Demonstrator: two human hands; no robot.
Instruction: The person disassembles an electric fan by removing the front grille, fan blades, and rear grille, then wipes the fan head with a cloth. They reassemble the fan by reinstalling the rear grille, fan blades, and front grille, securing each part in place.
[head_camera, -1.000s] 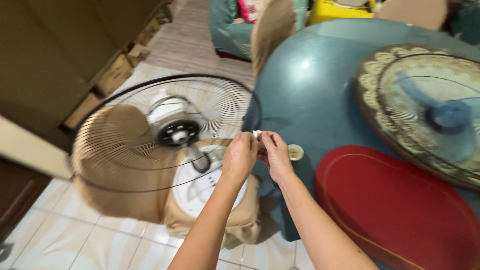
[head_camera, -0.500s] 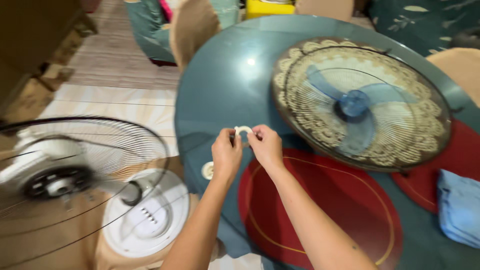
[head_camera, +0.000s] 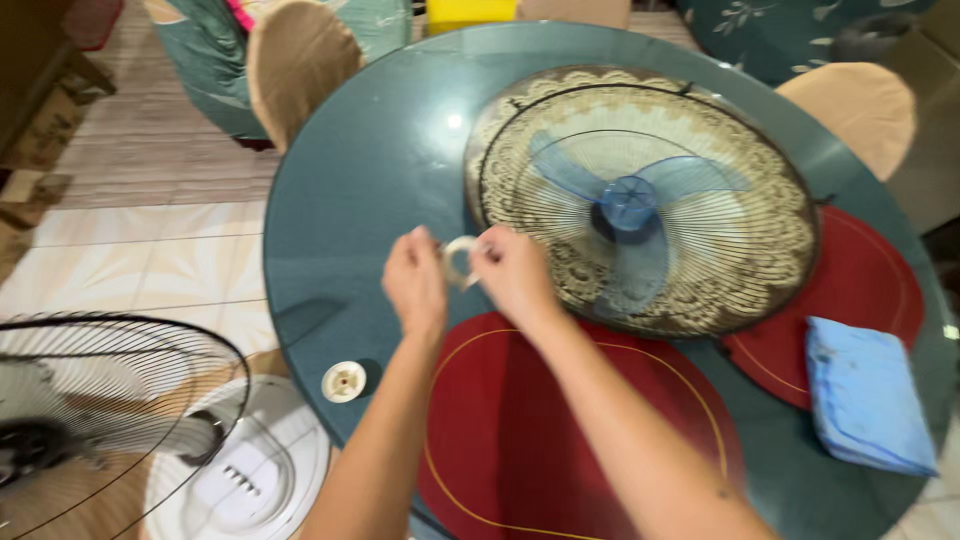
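Note:
My left hand (head_camera: 414, 282) and my right hand (head_camera: 513, 272) meet above the round teal glass table (head_camera: 350, 170), pinching a small white plastic ring (head_camera: 458, 262) between their fingertips. Just right of them a fan grille with blue blades (head_camera: 640, 200) lies flat on a lace doily. A white round cap (head_camera: 344, 381) rests on the table near its front left edge. On the floor at lower left stands the fan's rear grille and motor (head_camera: 90, 410) on its white base (head_camera: 250, 470).
Red oval placemats (head_camera: 520, 440) lie under my forearms and at right (head_camera: 850, 290). A folded blue cloth (head_camera: 868, 394) sits at the right. Tan-covered chairs stand at the back left (head_camera: 290, 60) and right (head_camera: 850, 105).
The view has swung right from the floor fan to the table. Both hands, still holding the white ring, have moved over the table toward the flat grille.

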